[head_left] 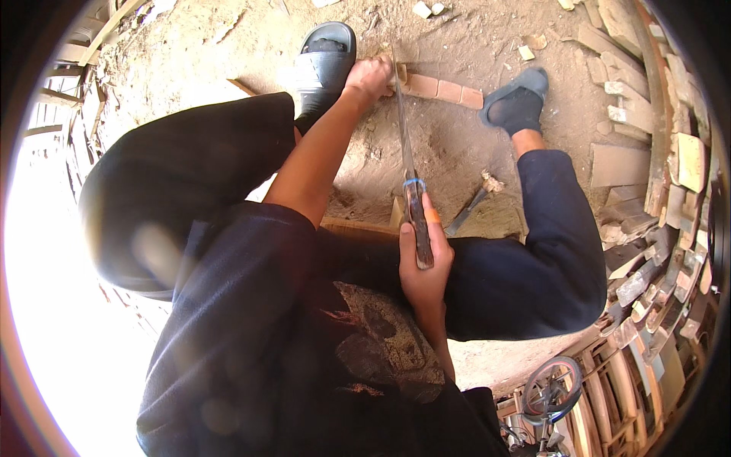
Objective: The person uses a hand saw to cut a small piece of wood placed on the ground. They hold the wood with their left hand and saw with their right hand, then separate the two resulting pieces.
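Bare dirt floor [251, 47] spreads below us, edged on the right by stacked wood pieces [691, 162]. On it lies a segmented reddish-tan strip [440, 89], running from our left hand [371, 78] to our right sandal [534, 78]. We judge it light, stiff and not slippery, best held at an end. Our hands are apart: the left curls closed, seemingly clamped on the strip's end, fingertips hidden; the right [428, 276] wraps the handle of a long-bladed tool [409, 164].

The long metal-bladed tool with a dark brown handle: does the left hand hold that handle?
No, the right hand grips the dark brown handle.
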Action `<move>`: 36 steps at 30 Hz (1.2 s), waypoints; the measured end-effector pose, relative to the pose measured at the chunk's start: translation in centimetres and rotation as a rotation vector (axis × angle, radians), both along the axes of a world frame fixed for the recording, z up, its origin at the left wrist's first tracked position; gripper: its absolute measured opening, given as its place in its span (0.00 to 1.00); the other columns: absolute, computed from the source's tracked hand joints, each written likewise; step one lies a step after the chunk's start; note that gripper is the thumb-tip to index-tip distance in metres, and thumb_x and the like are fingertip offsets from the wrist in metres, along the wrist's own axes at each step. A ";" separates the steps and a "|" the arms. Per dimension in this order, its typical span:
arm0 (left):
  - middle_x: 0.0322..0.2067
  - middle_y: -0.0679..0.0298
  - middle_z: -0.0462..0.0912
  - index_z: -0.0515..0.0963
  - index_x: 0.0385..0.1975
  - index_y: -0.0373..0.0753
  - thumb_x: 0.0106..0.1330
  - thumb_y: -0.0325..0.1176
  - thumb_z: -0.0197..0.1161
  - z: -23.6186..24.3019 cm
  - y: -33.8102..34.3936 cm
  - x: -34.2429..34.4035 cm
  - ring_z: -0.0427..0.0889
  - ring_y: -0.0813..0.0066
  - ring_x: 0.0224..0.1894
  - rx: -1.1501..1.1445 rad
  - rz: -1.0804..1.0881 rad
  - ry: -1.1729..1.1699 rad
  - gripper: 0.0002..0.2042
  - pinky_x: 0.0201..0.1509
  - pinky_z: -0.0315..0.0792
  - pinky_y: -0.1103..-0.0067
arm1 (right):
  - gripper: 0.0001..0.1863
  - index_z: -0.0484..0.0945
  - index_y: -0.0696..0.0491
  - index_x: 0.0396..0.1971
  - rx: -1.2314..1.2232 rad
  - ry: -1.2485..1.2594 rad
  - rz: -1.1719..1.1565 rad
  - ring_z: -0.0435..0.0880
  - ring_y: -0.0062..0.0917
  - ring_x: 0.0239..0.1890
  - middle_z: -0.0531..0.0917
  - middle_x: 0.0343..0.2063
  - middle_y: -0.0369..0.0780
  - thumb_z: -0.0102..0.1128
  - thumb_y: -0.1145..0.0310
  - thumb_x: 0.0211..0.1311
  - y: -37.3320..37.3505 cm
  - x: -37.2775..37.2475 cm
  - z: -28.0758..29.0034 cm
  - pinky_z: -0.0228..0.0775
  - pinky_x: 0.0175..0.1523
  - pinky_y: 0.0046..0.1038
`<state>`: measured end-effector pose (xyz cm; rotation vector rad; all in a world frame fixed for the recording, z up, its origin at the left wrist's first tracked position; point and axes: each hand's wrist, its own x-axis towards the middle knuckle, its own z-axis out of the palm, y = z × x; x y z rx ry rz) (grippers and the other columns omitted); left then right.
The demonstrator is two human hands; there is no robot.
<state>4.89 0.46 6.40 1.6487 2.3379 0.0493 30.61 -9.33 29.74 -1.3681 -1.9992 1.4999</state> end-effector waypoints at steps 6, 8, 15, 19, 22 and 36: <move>0.30 0.49 0.84 0.67 0.40 0.32 0.59 0.29 0.62 -0.4 -0.1 0.1 0.86 0.58 0.38 -0.006 -0.033 0.041 0.14 0.39 0.81 0.71 | 0.26 0.68 0.61 0.61 -0.068 -0.026 -0.046 0.72 0.10 0.26 0.76 0.20 0.40 0.58 0.75 0.64 -1.2 1.0 2.3 0.68 0.31 0.19; 0.30 0.49 0.84 0.67 0.41 0.31 0.59 0.29 0.61 -0.1 0.3 0.1 0.86 0.58 0.38 0.014 -0.042 0.029 0.14 0.39 0.81 0.71 | 0.26 0.67 0.61 0.62 -0.033 -0.032 -0.042 0.73 0.11 0.25 0.77 0.21 0.41 0.58 0.75 0.63 -1.7 0.8 1.9 0.69 0.31 0.19; 0.36 0.53 0.84 0.70 0.43 0.32 0.47 0.46 0.76 -1.0 -0.1 -0.5 0.85 0.57 0.41 -0.039 0.054 -0.077 0.31 0.46 0.78 0.70 | 0.29 0.63 0.60 0.64 0.020 -0.083 0.059 0.80 0.18 0.24 0.81 0.27 0.45 0.57 0.75 0.64 -3.3 2.6 4.9 0.71 0.31 0.22; 0.36 0.48 0.83 0.65 0.45 0.32 0.53 0.42 0.71 0.6 0.4 0.0 0.84 0.53 0.42 -0.093 0.024 -0.163 0.28 0.46 0.78 0.67 | 0.28 0.63 0.60 0.64 -0.054 -0.146 0.042 0.81 0.22 0.25 0.82 0.31 0.48 0.55 0.76 0.64 -2.9 4.2 6.2 0.71 0.32 0.24; 0.37 0.47 0.83 0.65 0.44 0.33 0.53 0.41 0.72 0.2 0.0 -0.4 0.84 0.54 0.44 0.030 -0.019 -0.083 0.27 0.46 0.78 0.67 | 0.29 0.62 0.60 0.65 -0.107 -0.140 0.039 0.81 0.24 0.26 0.83 0.31 0.47 0.55 0.76 0.64 -1.5 2.4 5.5 0.72 0.33 0.25; 0.35 0.53 0.83 0.68 0.42 0.33 0.49 0.46 0.74 0.1 -0.3 -0.7 0.86 0.60 0.39 -0.035 -0.024 -0.061 0.29 0.41 0.80 0.72 | 0.25 0.64 0.59 0.61 -0.060 -0.130 0.089 0.83 0.36 0.44 0.79 0.44 0.53 0.55 0.77 0.63 -1.1 3.7 5.7 0.72 0.47 0.30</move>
